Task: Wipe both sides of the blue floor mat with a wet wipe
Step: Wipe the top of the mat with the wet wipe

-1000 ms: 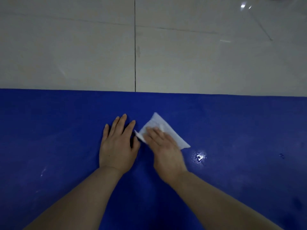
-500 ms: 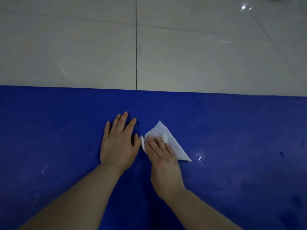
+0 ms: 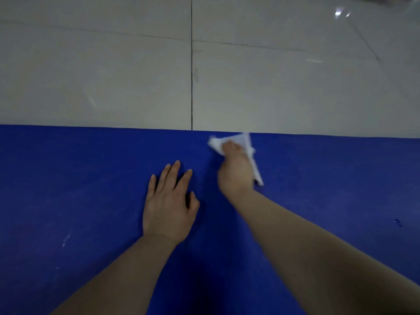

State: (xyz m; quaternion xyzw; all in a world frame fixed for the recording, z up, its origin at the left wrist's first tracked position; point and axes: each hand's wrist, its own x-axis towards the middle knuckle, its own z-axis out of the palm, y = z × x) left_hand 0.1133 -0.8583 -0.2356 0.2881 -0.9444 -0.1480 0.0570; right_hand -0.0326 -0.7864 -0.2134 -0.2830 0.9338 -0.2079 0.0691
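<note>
The wet wipe (image 3: 238, 142) is pressed under the right hand (image 3: 236, 171) at the blue floor mat (image 3: 91, 178) edge, the left hand (image 3: 169, 205) spread flat; overshoot could drag it onto the tiled floor (image 3: 113, 76)

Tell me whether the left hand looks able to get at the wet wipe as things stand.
Probably yes. The left hand lies flat on the blue mat, with bare mat between it and the wet wipe, but the right hand is pressing on the wipe.

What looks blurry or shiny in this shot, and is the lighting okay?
Head view: the right hand and wet wipe are motion-blurred; the left hand is sharp; glare spots sit on the floor tiles top right; overall dim, with the blue mat darkening toward the bottom.
</note>
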